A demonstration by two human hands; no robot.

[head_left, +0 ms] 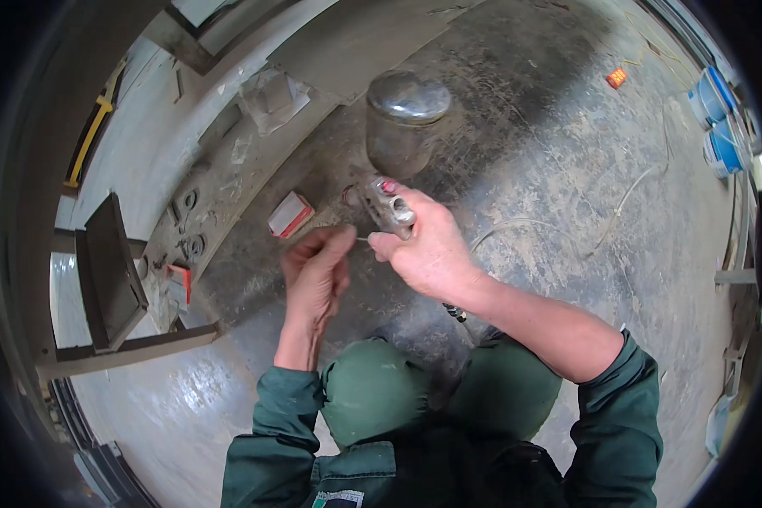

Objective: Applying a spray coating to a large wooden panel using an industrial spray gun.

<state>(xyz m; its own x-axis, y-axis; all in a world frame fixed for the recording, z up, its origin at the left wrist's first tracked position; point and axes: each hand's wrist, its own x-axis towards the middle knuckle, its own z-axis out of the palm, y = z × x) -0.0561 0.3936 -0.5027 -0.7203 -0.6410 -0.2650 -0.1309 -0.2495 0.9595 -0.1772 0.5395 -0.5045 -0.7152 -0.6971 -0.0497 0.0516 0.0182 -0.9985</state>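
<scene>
Both hands meet above my knees, over the dusty concrete floor (567, 127). My right hand (427, 250) is clenched around the body of a metal spray gun (388, 206), whose dull metal cup (405, 123) sticks out just beyond my knuckles. My left hand (316, 271) sits just beside the right, its fingertips pinched on a thin needle-like piece (361, 239) that reaches across toward the gun; whether it touches the gun I cannot tell. Just beyond my left hand lies a small red and white box (289, 214). A thin pale cord (567, 229) trails over the floor to the right of my right hand. Farther off on that side stand blue and white buckets (720, 118).
</scene>
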